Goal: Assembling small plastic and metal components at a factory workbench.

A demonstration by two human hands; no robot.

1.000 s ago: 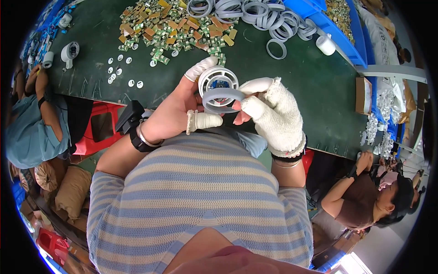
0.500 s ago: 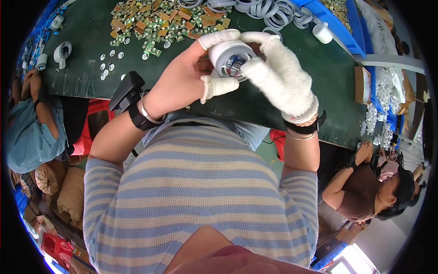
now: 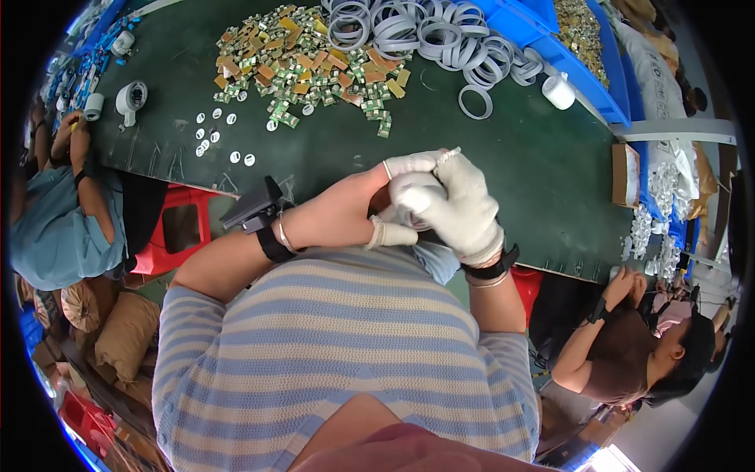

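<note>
Close to my body, over the table's near edge, both hands hold a small white round housing (image 3: 403,182) with a grey rim. My left hand (image 3: 334,208), bare but for white fabric covers on thumb and forefinger, is closed around its left side. My right hand (image 3: 465,206), in a white knitted glove, grips it from the right, its thumb across the front. Most of the housing and whatever is inside it are hidden by the fingers.
Ahead on the dark green table (image 3: 535,173) are a heap of small circuit boards (image 3: 307,63), grey rings (image 3: 440,35) and round white stickers (image 3: 212,138). White housings (image 3: 558,91) stand at both sides. Blue bins (image 3: 578,63) line the far right. Co-workers sit left and right.
Both hands have come nearer my body with the housing. Its opening, with a small board and wires inside, faced me earlier; my right thumb and fingers now cover it.
</note>
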